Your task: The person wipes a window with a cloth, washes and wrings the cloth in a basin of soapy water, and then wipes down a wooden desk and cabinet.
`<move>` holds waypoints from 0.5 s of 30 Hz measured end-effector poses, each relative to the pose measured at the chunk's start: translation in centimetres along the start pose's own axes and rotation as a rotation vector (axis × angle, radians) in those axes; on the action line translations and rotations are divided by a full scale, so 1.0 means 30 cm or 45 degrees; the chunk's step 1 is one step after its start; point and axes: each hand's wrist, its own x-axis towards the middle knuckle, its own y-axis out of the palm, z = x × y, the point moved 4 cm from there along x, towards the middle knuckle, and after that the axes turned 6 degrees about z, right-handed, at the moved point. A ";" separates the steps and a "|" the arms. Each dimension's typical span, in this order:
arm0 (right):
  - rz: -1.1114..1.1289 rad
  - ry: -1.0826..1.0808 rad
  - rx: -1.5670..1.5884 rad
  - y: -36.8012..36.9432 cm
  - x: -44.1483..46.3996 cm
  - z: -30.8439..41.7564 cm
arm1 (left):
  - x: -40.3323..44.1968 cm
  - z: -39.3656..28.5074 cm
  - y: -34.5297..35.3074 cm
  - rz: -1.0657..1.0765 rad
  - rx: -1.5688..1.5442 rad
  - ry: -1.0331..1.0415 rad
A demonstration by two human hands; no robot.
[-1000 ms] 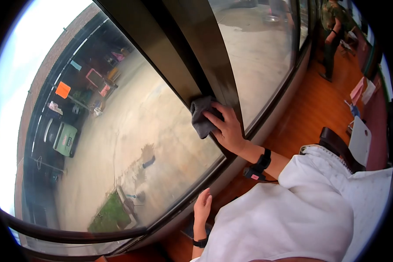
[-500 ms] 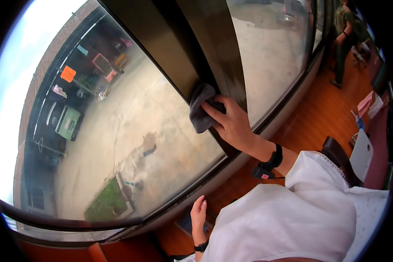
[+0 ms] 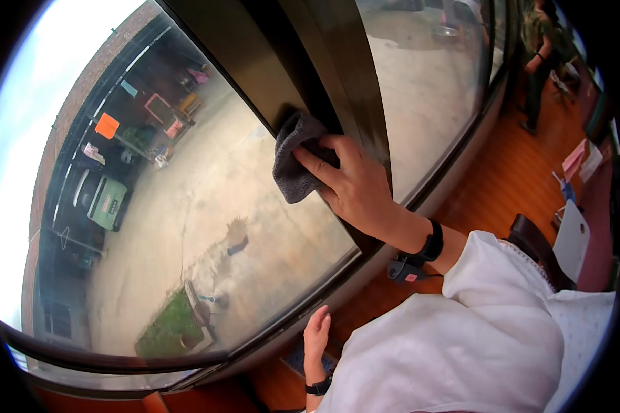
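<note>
A dark grey cloth [image 3: 293,165] is under the fingers of my right hand [image 3: 357,184], pressed against the dark window frame [image 3: 269,65] at the edge of the large glass pane [image 3: 255,206]. A black strap with a small device sits on that wrist. My left hand [image 3: 316,335] hangs low beside the sill, touching nothing I can see. Its fingers look slightly curled with the thumb apart, and nothing shows in it.
Through the glass are a paved yard, a green vehicle [image 3: 108,203] and an orange sign [image 3: 107,126]. Indoors, a person [image 3: 541,62] stands at the upper right on the wooden floor [image 3: 489,179]. A white board [image 3: 572,241] and a dark chair back [image 3: 534,244] are at the right.
My right hand has moved up and left along the frame with the cloth. My left hand stays low, nearly unmoved. The view has shifted slightly.
</note>
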 end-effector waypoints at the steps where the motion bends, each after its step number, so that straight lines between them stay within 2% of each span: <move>1: 0.013 -0.002 -0.025 -0.008 0.005 0.000 | 0.001 -0.012 0.002 -0.005 -0.042 0.001; 5: 0.107 0.018 -0.106 0.048 -0.124 -0.039 | 0.004 -0.001 -0.017 -0.005 -0.029 -0.032; 10: -0.029 -0.029 -0.074 -0.005 -0.035 0.011 | -0.027 0.034 -0.014 -0.010 -0.035 -0.029; 12: 0.001 -0.027 -0.087 -0.025 0.021 0.027 | -0.019 0.006 -0.012 0.013 -0.019 -0.030; 15: 0.067 -0.006 -0.085 0.016 -0.070 -0.001 | 0.014 0.024 -0.019 0.031 0.077 -0.024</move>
